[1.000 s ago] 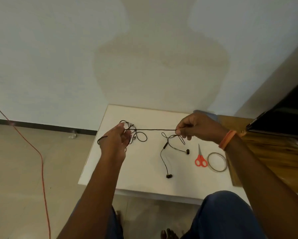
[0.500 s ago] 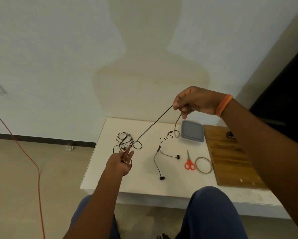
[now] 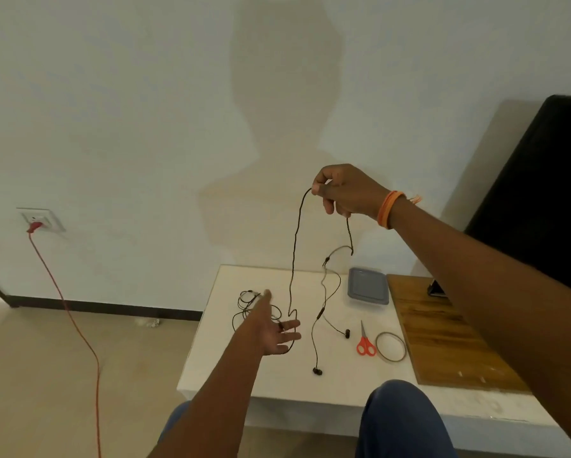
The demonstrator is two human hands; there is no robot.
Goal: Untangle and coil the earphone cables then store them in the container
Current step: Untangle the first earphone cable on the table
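My right hand [image 3: 343,193] is raised well above the white table [image 3: 211,358] and pinches a black earphone cable [image 3: 294,252]. One strand hangs down to my left hand [image 3: 270,332]. That hand is palm up with fingers spread, and the cable is caught between the fingers and looped round them. The other strand drops past a splitter to two earbuds [image 3: 317,371] lying on the table. A second tangled earphone [image 3: 246,302] lies behind my left hand. The grey lidded container [image 3: 368,287] stands at the table's far side.
Red-handled scissors [image 3: 365,342] and a thin ring [image 3: 390,347] lie right of the earbuds. A wooden board [image 3: 442,332] covers the table's right part, beside a black panel [image 3: 541,193]. A red cord [image 3: 79,325] runs from a wall socket [image 3: 41,219] across the floor.
My right hand has lifted the cable much higher, so it now hangs almost straight down instead of stretching across. My left hand has come down and towards me, fingers spread.
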